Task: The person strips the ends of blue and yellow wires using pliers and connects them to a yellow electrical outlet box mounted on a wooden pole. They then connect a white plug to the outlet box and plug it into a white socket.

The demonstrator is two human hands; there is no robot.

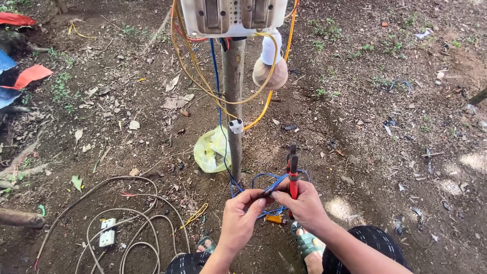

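While the person crouched over the dirt ground, a white plastic socket block [107, 232] lay well to the left of the hands among grey cables. The left hand [240, 219] pinched the thin blue wire [264, 178], probably to keep it steady. The right hand [303, 203] gripped red-handled pliers [292, 172], closed around them. Above the hands, a crumpled yellow plastic bag [210, 150] leaned against the wooden post [233, 91].

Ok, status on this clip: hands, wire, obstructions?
Left hand pinching blue wire. Right hand gripping red-handled pliers and same wire. Wooden post just ahead, grey cables coiled left.
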